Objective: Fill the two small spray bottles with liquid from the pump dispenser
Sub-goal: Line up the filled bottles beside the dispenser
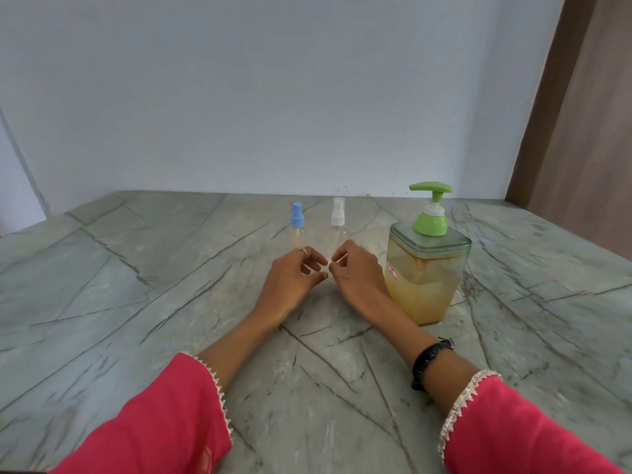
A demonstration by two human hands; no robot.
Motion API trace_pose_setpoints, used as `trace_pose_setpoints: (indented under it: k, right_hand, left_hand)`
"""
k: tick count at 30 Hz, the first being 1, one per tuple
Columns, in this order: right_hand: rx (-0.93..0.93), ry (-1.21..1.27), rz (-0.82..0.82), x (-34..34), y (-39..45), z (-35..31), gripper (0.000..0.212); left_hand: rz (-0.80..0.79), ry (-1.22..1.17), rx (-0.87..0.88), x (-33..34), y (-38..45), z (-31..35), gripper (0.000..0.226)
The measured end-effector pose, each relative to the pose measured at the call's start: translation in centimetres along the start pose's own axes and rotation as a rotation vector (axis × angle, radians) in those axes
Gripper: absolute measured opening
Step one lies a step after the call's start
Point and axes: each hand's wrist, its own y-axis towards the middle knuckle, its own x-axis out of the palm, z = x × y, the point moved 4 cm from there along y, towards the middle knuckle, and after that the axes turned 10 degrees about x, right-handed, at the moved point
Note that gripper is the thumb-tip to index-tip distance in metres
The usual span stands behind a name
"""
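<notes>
Standing upright on the marble table (136,268), the blue-capped spray bottle (297,227) and the white-capped spray bottle (337,227) are seen just behind the hands. The left hand (294,278) and right hand (355,271) are held close together, fingers loosely curled (nothing is gripped). The pump dispenser (427,268) is placed just right of the right hand.

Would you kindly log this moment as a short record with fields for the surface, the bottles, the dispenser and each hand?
surface: grey veined stone table
blue-capped spray bottle: upright, cap on, behind the left hand
white-capped spray bottle: upright, cap on, right of the blue one
pump dispenser: green pump, yellowish liquid, partly full
left hand: fingers loosely curled, holding nothing
right hand: fingers loosely curled, holding nothing
</notes>
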Motion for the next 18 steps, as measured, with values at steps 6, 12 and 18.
trace_pose_setpoints:
  k: [6,12,18]
  right_hand:
    - [-0.107,-0.133,-0.058,-2.6,-4.1,-0.8,0.024]
    - [-0.146,-0.282,0.222,-8.2,-9.3,-0.2,0.019]
    - [0.068,-0.234,0.387,-11.5,-10.0,3.8,0.035]
  left_hand:
    - [-0.127,-0.107,0.144,0.1,-0.5,2.0,0.012]
    - [-0.193,-0.191,0.181,0.7,-1.1,4.6,0.024]
    - [-0.25,-0.264,0.093,1.9,-1.0,6.0,0.06]
